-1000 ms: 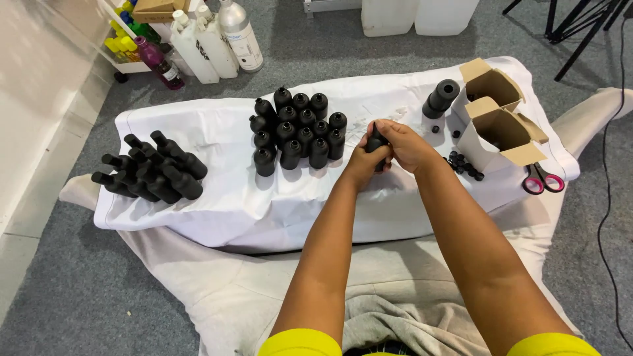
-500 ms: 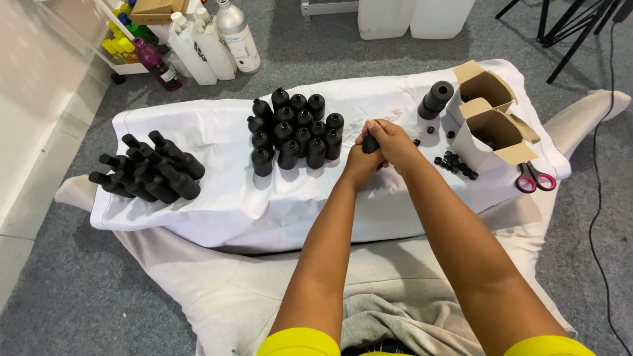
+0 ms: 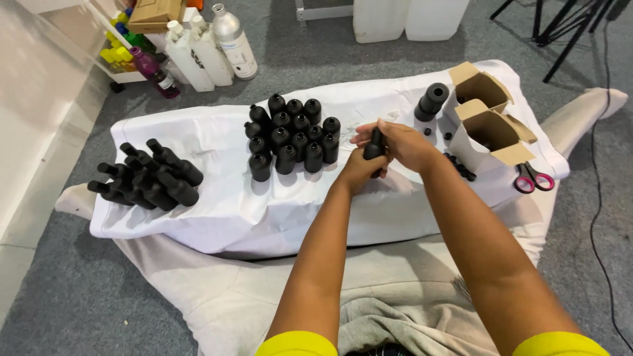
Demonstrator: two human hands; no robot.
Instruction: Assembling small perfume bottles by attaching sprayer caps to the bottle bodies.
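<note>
both hands, left hand (image 3: 359,173) and right hand (image 3: 403,144), grip a small black bottle (image 3: 374,146), seemingly capping it; next it likely needs standing with the upright bottles (image 3: 292,135) at left.

On the cloth (image 3: 217,217), lying bottles (image 3: 148,175) crowd its left edge. Standing bottles (image 3: 290,135) sit toward the middle, near the far edge. Right of them both hands hold one bottle (image 3: 374,146). Two open boxes (image 3: 488,118) occupy the far right corner, scissors (image 3: 533,179) just before them.
</note>
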